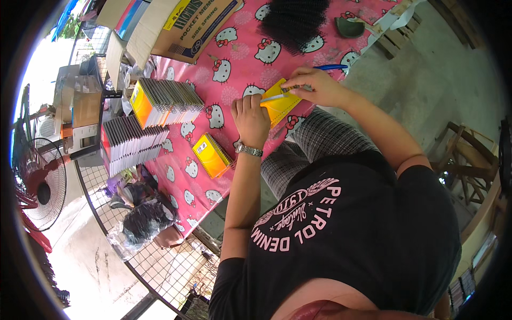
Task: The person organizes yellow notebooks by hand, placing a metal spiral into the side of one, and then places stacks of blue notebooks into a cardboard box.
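My left hand, with a metal watch on its wrist, rests with curled fingers on a yellow notebook cover that has a row of punched holes along its edge. Between my hands runs a narrow whitish strip; I cannot tell whether it is part of the notebook. My right hand is closed at the notebook's far right corner. From it sticks out the blue handle of a tool whose working end is mostly hidden by the fingers. A finished-looking yellow spiral notebook lies to the left of my left forearm.
Two stacks of spiral notebooks stand at the table's left. Behind them is an open cardboard box. Black wire spirals and an olive dish lie at the back on the pink tablecloth. A fan stands far left.
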